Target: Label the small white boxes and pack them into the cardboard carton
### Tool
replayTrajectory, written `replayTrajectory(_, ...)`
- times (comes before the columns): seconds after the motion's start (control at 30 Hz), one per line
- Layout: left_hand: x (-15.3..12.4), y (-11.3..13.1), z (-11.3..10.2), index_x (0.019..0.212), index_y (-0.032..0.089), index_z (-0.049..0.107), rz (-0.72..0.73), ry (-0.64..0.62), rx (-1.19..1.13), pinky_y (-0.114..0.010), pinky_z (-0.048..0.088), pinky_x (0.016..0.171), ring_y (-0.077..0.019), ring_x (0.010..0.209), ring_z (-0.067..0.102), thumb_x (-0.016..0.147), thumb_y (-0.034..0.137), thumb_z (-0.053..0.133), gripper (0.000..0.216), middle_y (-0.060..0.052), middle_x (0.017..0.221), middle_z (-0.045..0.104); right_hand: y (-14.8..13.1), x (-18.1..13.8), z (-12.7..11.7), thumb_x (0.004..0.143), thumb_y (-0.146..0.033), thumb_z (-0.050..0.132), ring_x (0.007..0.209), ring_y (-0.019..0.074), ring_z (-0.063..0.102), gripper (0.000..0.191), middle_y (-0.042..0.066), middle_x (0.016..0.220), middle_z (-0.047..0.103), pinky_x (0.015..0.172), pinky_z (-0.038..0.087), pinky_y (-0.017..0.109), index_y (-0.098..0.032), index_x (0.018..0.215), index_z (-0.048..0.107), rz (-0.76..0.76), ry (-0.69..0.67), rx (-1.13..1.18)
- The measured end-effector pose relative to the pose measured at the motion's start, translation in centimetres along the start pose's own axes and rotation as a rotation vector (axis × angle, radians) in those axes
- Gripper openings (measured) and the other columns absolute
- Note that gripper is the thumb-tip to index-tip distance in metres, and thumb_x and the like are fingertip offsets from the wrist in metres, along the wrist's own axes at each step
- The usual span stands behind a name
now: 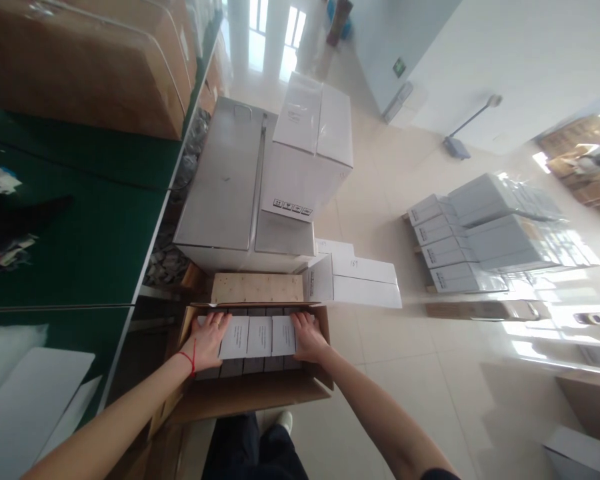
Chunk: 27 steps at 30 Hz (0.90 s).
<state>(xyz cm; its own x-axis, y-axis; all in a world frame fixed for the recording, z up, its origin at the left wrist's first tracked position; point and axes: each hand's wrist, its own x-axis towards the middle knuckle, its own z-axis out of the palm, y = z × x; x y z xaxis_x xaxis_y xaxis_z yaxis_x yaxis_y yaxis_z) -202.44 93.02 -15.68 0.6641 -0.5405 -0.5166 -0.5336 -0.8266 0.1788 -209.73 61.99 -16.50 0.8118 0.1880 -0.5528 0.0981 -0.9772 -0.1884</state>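
Both hands down in open brown carton (250,393) at 6 o'clock: left hand (207,341) and right hand (307,337) flat, fingers spread, pressing from either end on row of small white boxes (259,335), apparently squaring them together.

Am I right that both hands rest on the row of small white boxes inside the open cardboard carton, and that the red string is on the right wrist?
Not quite. The head view shows the red string on the left wrist, not the right. The rest holds: the left hand and the right hand both rest on the row of small white boxes inside the open cardboard carton.
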Motion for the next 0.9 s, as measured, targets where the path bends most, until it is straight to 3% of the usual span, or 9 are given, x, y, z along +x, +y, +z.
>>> replayTrajectory(0.23, 2.0, -0.4, 1.0, 0.150, 0.007, 0.031, -0.031, 0.017, -0.006, -0.068, 0.023, 0.107, -0.0451, 0.138, 0.030, 0.057, 0.024, 0.067, 0.100, -0.028, 0.150, 0.036, 1.0, 2.6, 1.5, 0.058, -0.036, 0.078, 0.135, 0.0401, 0.025, 0.112, 0.027, 0.150, 0.032, 0.110, 0.022, 0.057, -0.005, 0.151, 0.022, 0.033, 0.028, -0.031)
replayTrajectory(0.43, 2.4, 0.5, 2.0, 0.153, 0.013, 0.026, -0.053, 0.050, 0.078, -0.072, 0.001, 0.112, -0.0419, 0.142, 0.028, 0.065, 0.017, 0.065, 0.096, -0.025, 0.156, 0.032, -0.9, 2.8, 3.3, 0.066, -0.030, 0.078, 0.143, 0.0406, 0.017, 0.110, 0.023, 0.157, 0.026, 0.113, 0.003, 0.067, -0.011, 0.155, 0.016, 0.058, 0.091, -0.094)
replayTrajectory(0.5, 2.0, 1.1, 2.0, 0.152, 0.016, 0.027, -0.053, 0.045, 0.073, -0.070, 0.003, 0.113, -0.0410, 0.143, 0.027, 0.066, 0.016, 0.064, 0.093, -0.023, 0.156, 0.031, -1.7, 2.4, 3.9, 0.069, -0.027, 0.076, 0.145, 0.0398, 0.013, 0.108, 0.020, 0.160, 0.020, 0.113, 0.001, 0.069, -0.015, 0.156, 0.012, 0.088, 0.114, -0.080)
replayTrajectory(0.57, 1.2, 1.5, 2.1, 0.149, 0.016, 0.035, -0.062, 0.081, 0.012, -0.064, 0.016, 0.115, -0.0388, 0.143, 0.030, 0.070, 0.018, 0.064, 0.083, -0.022, 0.155, 0.034, -2.3, 1.6, 4.7, 0.073, -0.024, 0.074, 0.147, 0.0387, 0.012, 0.105, 0.019, 0.162, 0.016, 0.115, 0.005, 0.065, -0.017, 0.156, 0.011, 0.179, 0.154, -0.033)
replayTrajectory(0.67, -0.4, 1.6, 3.1, 0.133, 0.008, 0.050, -0.155, 0.185, -0.233, -0.048, 0.036, 0.110, -0.0349, 0.132, 0.044, 0.081, 0.025, 0.057, 0.055, -0.024, 0.141, 0.048, -2.6, -0.2, 6.1, 0.081, -0.021, 0.063, 0.147, 0.0345, 0.017, 0.091, 0.020, 0.161, 0.019, 0.118, 0.020, 0.051, -0.011, 0.156, 0.011, 0.388, 0.252, 0.113)
replayTrajectory(0.73, -1.4, 1.5, 4.5, 0.118, 0.007, 0.056, -0.297, 0.208, -0.541, -0.044, 0.041, 0.106, -0.0331, 0.123, 0.053, 0.085, 0.031, 0.053, 0.041, -0.023, 0.125, 0.057, -2.7, -1.3, 7.0, 0.086, -0.019, 0.052, 0.148, 0.0321, 0.021, 0.080, 0.022, 0.159, 0.022, 0.117, 0.028, 0.045, -0.004, 0.154, 0.013, 0.483, 0.277, 0.229)
replayTrajectory(0.83, -2.3, 1.5, 7.0, 0.096, 0.013, 0.058, -0.623, 0.094, -1.077, -0.046, 0.045, 0.102, -0.0341, 0.113, 0.060, 0.081, 0.038, 0.059, 0.030, -0.019, 0.108, 0.065, -2.8, -1.5, 7.7, 0.086, -0.017, 0.046, 0.151, 0.0315, 0.013, 0.075, 0.022, 0.162, 0.012, 0.118, 0.027, 0.043, 0.000, 0.153, 0.016, 0.498, 0.229, 0.349)
replayTrajectory(0.9, -2.6, 1.9, 8.2, 0.089, 0.014, 0.058, -0.768, -0.004, -1.263, -0.045, 0.053, 0.089, -0.0340, 0.104, 0.065, 0.081, 0.041, 0.060, 0.028, -0.017, 0.100, 0.068, -2.5, -0.5, 7.3, 0.083, -0.013, 0.050, 0.152, 0.0317, 0.004, 0.079, 0.018, 0.164, 0.004, 0.120, 0.022, 0.042, -0.001, 0.154, 0.017, 0.445, 0.180, 0.412)
